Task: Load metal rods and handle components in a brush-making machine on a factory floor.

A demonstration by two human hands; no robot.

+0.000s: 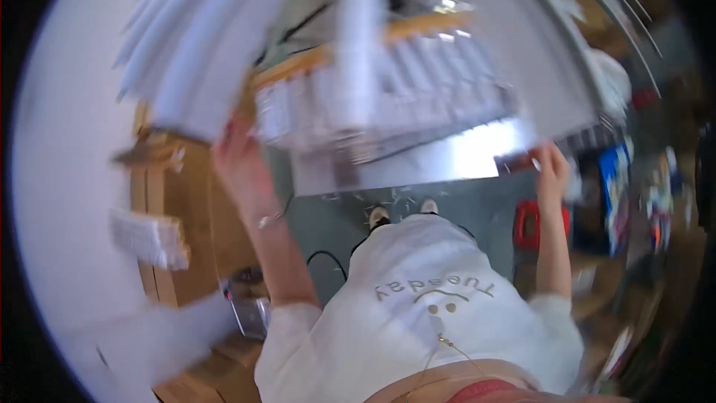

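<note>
The picture is smeared by motion. My left hand (240, 155) is raised, its fingers closed on the lower edge of a big pale panel (201, 45) that fills the upper left. My right hand (553, 164) is raised too and pinches the lower right corner of a shiny grey metal sheet (418, 160), which spans the space between my two hands above my feet (403, 213). I cannot tell whether the panel and the sheet are joined. A bracelet sits on my left wrist.
Behind the sheet a wood-framed rack (388, 82) holds rows of white pieces. Wooden frames (160, 201) and a white ribbed block (148, 239) stand at the left. A red object (531, 224) and a blue box (615, 179) lie on the grey floor at the right. A black cable (328, 257) runs by my feet.
</note>
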